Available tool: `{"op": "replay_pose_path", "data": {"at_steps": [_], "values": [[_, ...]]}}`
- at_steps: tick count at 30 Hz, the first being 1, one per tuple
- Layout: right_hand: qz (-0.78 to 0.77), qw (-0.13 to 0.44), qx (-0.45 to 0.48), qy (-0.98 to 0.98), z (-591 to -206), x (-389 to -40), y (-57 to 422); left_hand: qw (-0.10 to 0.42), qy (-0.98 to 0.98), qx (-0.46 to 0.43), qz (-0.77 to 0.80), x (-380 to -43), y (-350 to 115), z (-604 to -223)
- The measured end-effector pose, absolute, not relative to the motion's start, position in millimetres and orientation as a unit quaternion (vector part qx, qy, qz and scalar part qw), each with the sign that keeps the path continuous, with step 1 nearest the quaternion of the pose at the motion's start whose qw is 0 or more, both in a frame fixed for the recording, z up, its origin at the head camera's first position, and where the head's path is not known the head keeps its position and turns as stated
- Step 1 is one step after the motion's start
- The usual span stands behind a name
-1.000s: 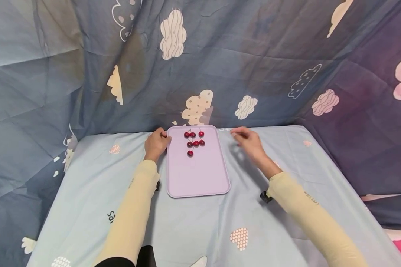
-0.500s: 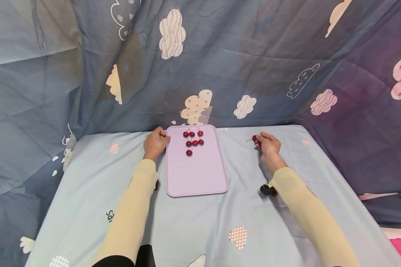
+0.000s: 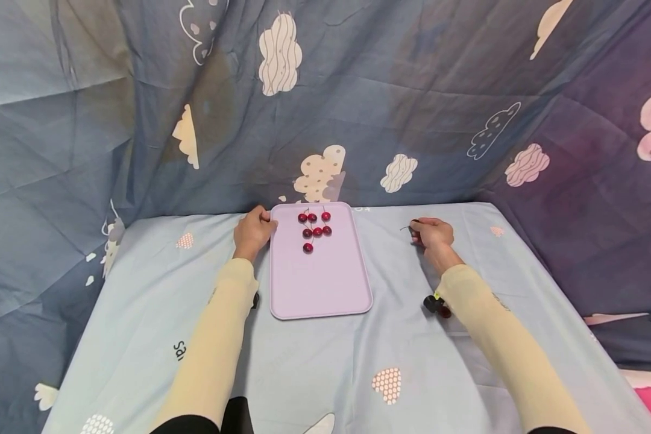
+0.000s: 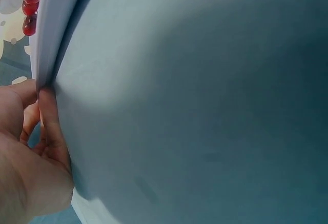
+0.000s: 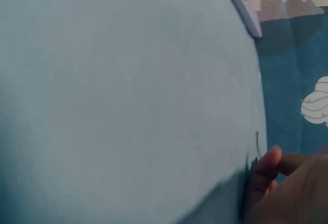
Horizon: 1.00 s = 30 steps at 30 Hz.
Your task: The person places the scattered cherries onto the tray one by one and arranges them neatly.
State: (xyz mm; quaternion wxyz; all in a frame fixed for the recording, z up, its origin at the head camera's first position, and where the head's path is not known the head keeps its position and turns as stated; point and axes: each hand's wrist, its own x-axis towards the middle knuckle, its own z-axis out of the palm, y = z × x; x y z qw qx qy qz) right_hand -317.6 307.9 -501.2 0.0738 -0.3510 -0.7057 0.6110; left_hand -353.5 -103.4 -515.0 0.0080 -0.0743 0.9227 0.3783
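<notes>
A pale purple tray [image 3: 325, 286] lies on the cloth, with several dark red cherries [image 3: 317, 232] grouped in its far half. My left hand [image 3: 252, 235] pinches the tray's far left edge; thumb and fingers on that rim [image 4: 47, 55] show in the left wrist view. Off to the right of the tray, my right hand [image 3: 434, 235] holds a cherry [image 3: 414, 231] just over the cloth or on it; I cannot tell which. Its thin stem [image 5: 257, 141] pokes out past the fingertips, while the fingers hide most of the fruit.
A light blue printed cloth [image 3: 304, 367] covers the table. Behind it hangs a dark patterned curtain [image 3: 358, 120], close to the tray's far edge. Another curtain wall [image 3: 586, 199] stands along the right side.
My right hand has moved right, away from beside the tray, and a cherry shows in its fingers. Over the last half second it barely shifts. My left hand and the tray stay put.
</notes>
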Motion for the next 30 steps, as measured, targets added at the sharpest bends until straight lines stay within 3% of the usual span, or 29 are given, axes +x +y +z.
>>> {"op": "replay_pose_path", "data": {"at_steps": [12, 20, 30], "values": [[0.596, 0.059, -0.294, -0.745, -497, -307, 293, 0.009, 0.922, -0.077, 0.379, -351, -106, -517], [0.626, 0.074, -0.197, -0.751, -484, -295, 248, 0.005, 0.922, -0.081, 0.378, -353, -107, -520], [0.580, 0.040, -0.114, -0.806, -474, -279, 192, 0.004, 0.920, -0.084, 0.384, -354, -102, -517]]}}
